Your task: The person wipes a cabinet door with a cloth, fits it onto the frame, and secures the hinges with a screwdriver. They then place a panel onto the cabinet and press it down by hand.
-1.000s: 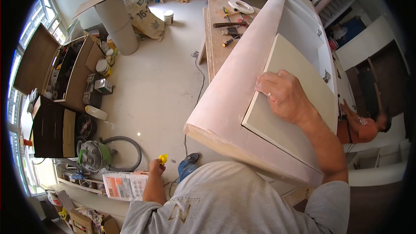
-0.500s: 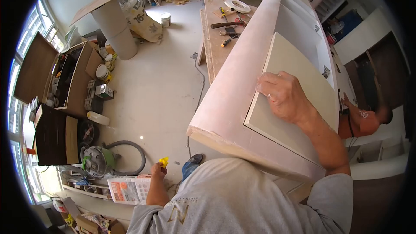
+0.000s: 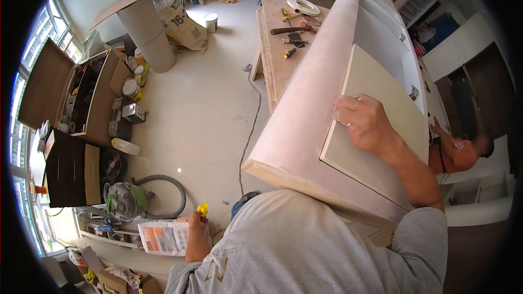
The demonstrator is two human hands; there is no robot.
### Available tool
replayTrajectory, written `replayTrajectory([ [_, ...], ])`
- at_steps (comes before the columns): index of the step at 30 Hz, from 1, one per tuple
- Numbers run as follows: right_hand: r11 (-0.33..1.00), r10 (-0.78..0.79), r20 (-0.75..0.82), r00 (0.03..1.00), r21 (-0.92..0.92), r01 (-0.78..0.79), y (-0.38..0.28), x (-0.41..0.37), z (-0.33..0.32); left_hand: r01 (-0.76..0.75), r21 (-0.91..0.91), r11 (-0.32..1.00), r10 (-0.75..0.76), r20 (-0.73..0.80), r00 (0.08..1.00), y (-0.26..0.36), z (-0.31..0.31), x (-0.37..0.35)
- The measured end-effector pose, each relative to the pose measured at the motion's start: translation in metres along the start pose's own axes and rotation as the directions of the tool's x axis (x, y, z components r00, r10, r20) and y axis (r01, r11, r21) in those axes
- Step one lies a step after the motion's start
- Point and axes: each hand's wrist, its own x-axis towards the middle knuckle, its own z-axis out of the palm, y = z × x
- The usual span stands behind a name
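My right hand [image 3: 362, 122] is closed at the left edge of a cream door panel [image 3: 381, 98], which lies on a long pinkish-white cabinet [image 3: 305, 98] with a rounded side. Whether the fingers pinch a small thing against that edge cannot be made out. Low at the left, away from the cabinet, my left hand [image 3: 197, 221] is closed on a small crumpled yellow thing [image 3: 202, 209]. Metal hinges [image 3: 414, 93] show inside the open part of the cabinet, beyond the panel.
Behind the cabinet, a wooden workbench [image 3: 272, 13] holds a hammer, screwdrivers and a tape roll [image 3: 303, 6]. A vacuum cleaner [image 3: 125, 201] with a hose stands at lower left. A cable [image 3: 251, 130] crosses the floor. A co-worker in orange [image 3: 455, 152] is at the right.
The cabinet and panel appear slightly further right in view. My right hand stays at the panel's left edge. My left hand still holds the yellow thing, a little higher and turned slightly.
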Motion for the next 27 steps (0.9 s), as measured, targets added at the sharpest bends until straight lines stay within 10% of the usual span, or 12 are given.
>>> replayTrajectory([
  [10,1.0,-0.027,-0.002,1.0,0.003,0.027,0.003,-0.011,0.006,-0.063,0.019,0.998,0.064,-0.044,0.997,0.003,-0.016,0.002],
  [16,0.998,0.059,0.0,0.998,-0.036,-0.059,-0.01,-0.041,0.002,-0.402,0.349,0.846,0.247,0.413,0.877,0.01,-0.026,0.009],
  [22,0.965,0.26,-0.01,0.966,-0.04,-0.26,-0.033,-0.097,-0.004,-0.486,0.869,-0.092,0.125,0.494,0.86,0.079,0.077,-0.088],
  [27,0.901,0.427,-0.04,0.903,-0.071,-0.429,-0.046,-0.148,-0.017,-0.424,0.895,0.14,0.094,0.414,0.905,0.109,0.111,-0.063],
])
